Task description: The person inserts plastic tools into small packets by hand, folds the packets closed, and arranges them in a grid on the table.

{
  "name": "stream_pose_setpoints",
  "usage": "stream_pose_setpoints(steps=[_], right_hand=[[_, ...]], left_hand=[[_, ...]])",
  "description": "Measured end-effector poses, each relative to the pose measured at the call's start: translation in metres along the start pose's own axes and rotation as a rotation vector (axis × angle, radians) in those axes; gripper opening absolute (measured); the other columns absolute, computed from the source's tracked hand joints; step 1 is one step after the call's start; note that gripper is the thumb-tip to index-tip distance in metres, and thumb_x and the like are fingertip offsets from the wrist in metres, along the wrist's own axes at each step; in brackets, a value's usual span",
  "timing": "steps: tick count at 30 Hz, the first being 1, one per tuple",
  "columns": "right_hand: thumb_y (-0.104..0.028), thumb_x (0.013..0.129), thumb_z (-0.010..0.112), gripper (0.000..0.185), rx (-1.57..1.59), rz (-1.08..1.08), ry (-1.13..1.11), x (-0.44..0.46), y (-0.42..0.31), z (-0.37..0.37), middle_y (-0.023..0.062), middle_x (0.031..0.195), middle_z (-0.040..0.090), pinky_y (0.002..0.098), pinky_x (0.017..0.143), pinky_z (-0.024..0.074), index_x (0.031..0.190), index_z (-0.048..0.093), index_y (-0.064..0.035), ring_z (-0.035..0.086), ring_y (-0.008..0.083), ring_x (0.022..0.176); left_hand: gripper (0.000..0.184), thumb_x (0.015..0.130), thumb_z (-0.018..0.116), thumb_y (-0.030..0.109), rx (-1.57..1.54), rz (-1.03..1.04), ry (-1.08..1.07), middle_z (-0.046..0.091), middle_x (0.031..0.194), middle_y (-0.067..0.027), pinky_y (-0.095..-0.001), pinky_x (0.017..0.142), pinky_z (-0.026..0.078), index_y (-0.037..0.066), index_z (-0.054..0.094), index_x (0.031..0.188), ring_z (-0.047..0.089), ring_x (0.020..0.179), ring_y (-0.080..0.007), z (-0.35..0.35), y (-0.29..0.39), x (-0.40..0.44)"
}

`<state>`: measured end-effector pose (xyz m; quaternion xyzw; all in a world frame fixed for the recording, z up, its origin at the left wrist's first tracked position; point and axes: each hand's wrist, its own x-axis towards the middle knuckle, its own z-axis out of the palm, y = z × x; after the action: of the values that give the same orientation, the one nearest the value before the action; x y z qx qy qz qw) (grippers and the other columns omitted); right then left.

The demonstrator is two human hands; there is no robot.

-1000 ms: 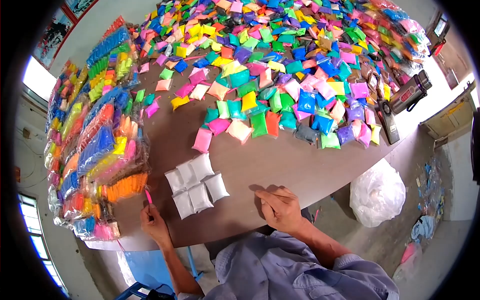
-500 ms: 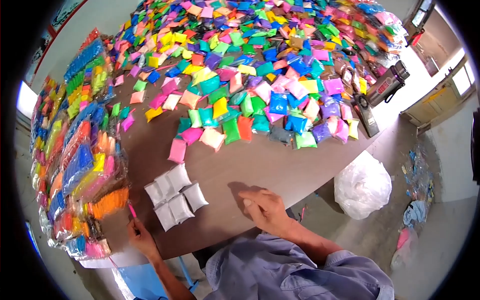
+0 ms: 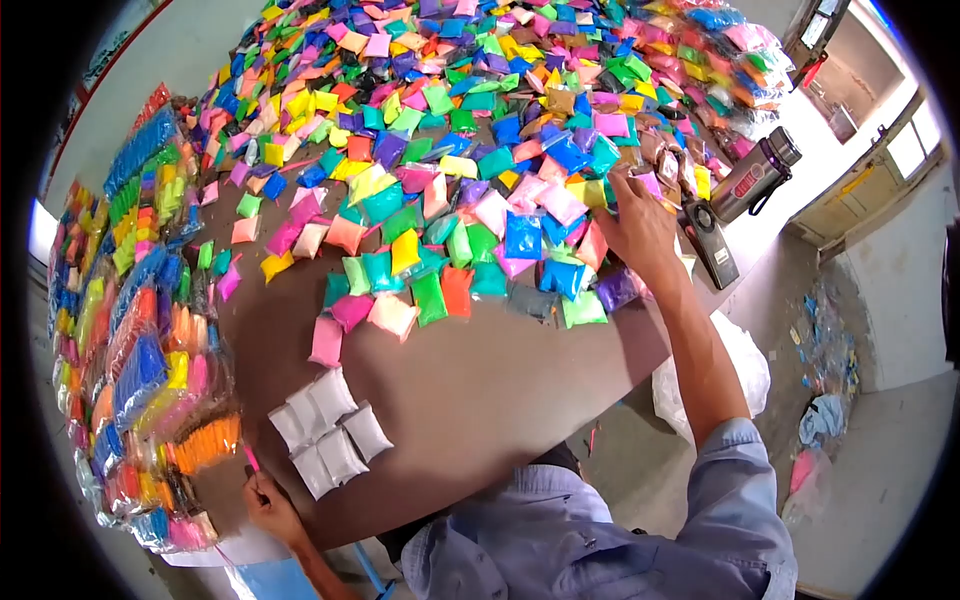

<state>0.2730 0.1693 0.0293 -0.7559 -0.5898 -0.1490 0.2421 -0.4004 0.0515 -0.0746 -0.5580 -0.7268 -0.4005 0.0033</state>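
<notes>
- Curving over coloured packets (image 3: 495, 162) on the desk (image 3: 450, 405), the right hand (image 3: 642, 230) has bent fingers; whether they grip one, I cannot tell.
- Gripping one by its edge should disturb neighbours least.
- The left hand (image 3: 272, 510) pinches a pink strip (image 3: 251, 458) near clustered white packets (image 3: 340, 457).
- Clear bags (image 3: 140, 382) hold coloured packets; the white bag's (image 3: 752, 378) contents are indistinct.

The brown surface (image 3: 450, 405) looked smooth and matt. Toward twelve o'clock, the coloured packets (image 3: 522, 237) shone like glossy plastic. At two, the flask (image 3: 755, 182) seemed metal, though small in view. At six, the shirt (image 3: 600, 545) was creased cloth.
</notes>
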Motion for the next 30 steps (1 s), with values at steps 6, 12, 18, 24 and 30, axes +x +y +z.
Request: stream_pose_setpoints(steps=[6, 12, 18, 24, 30], right_hand=[[-0.023, 0.086, 0.070, 0.053, -0.015, -0.130, -0.230, 0.086, 0.031, 0.068, 0.0206, 0.099, 0.074, 0.0521, 0.080, 0.0539, 0.135, 0.057, -0.0089, 0.070, 0.0431, 0.095], [-0.029, 0.099, 0.067, 0.057, 0.408, -0.070, -0.230, 0.161, 0.002, 0.085, 0.0177, 0.140, 0.065, 0.0404, 0.093, 0.0560, 0.150, 0.052, -0.0117, 0.074, 0.0309, 0.105], [-0.027, 0.096, 0.068, 0.038, 0.411, -0.039, -0.119, 0.173, 0.018, 0.064, 0.0140, 0.118, 0.075, 0.0379, 0.081, 0.0583, 0.129, 0.068, -0.0091, 0.075, 0.0295, 0.093], [-0.026, 0.091, 0.070, 0.024, -0.026, -0.090, -0.100, 0.143, 0.030, 0.060, 0.0137, 0.106, 0.076, 0.0486, 0.086, 0.0561, 0.107, 0.077, -0.0084, 0.071, 0.0356, 0.098], [-0.039, 0.088, 0.072, 0.034, -0.041, -0.106, -0.021, 0.155, 0.014, 0.096, 0.0117, 0.112, 0.074, 0.0545, 0.093, 0.0510, 0.102, 0.078, -0.0085, 0.062, 0.0358, 0.122]], left_hand=[[0.017, 0.105, 0.062, 0.014, -0.036, 0.086, 0.005, 0.057, 0.077, -0.0028, -0.0292, 0.064, 0.046, -0.002, 0.065, 0.099, 0.052, 0.070, -0.0122, 0.001, -0.012, 0.000], [0.020, 0.106, 0.061, 0.016, -0.082, -0.053, -0.017, 0.059, 0.076, -0.0029, -0.0288, 0.061, 0.045, -0.002, 0.066, 0.097, 0.052, 0.067, -0.0114, 0.001, 0.008, 0.001], [0.020, 0.105, 0.062, 0.017, 0.058, -0.022, 0.048, 0.062, 0.077, -0.0040, -0.0280, 0.060, 0.045, -0.001, 0.068, 0.099, 0.053, 0.066, -0.0118, 0.005, 0.007, 0.000], [0.020, 0.104, 0.062, 0.016, 0.073, -0.068, 0.040, 0.064, 0.079, -0.0060, -0.0297, 0.061, 0.047, -0.002, 0.068, 0.099, 0.055, 0.067, -0.0132, 0.003, 0.006, 0.002], [0.020, 0.105, 0.061, 0.015, 0.155, -0.052, 0.012, 0.065, 0.078, -0.0078, -0.0317, 0.064, 0.050, -0.002, 0.068, 0.099, 0.059, 0.070, -0.0158, -0.002, 0.005, 0.002]])
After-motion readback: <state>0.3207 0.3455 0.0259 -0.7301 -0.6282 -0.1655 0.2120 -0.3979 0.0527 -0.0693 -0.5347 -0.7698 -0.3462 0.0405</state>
